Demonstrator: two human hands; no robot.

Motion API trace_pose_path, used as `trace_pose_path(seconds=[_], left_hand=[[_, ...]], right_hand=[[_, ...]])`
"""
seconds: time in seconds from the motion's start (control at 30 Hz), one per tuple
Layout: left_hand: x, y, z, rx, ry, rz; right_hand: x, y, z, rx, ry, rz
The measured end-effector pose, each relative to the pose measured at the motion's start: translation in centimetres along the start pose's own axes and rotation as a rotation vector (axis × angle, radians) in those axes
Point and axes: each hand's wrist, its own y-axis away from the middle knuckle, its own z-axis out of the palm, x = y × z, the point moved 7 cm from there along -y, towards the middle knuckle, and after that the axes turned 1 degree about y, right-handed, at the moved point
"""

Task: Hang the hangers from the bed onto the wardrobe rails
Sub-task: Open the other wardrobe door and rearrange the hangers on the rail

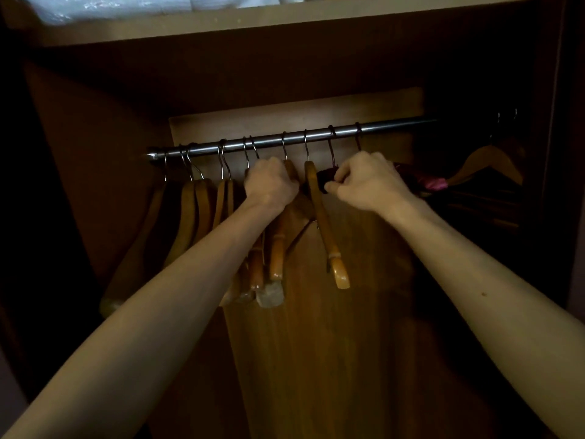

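Wooden hangers (pixel 323 217) hang by metal hooks from the wardrobe rail (pixel 285 139); the left hand (pixel 270 185) grips the tops of a bunch of them, while the right hand (pixel 364 182) pinches a dark padded hanger (pixel 324 179) just beside

Bare rail (pixel 395 126) stretch right of crowded hangers (pixel 202 198)

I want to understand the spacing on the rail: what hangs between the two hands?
In the head view, one wooden hanger hangs from the rail between the left hand and the right hand, touching neither as far as it shows.
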Motion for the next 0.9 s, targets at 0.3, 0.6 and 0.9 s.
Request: trace_pose_path(seconds=[0.3,0.6,0.9], left_hand=[[7.8,1.6,-0.4,0.088,0.020,0.208],[9.5,2.1,6.8,-0.543,0.398,-0.168],[10.2,1.2,9.0,-0.582,0.717,-0.215]], right_hand=[[4.7,-1.0,-3.5,-0.034,0.260,0.123],[7.3,-0.8,-2.6,-0.180,0.354,0.251],[5.5,-0.2,-0.5,-0.147,0.145,0.165]])
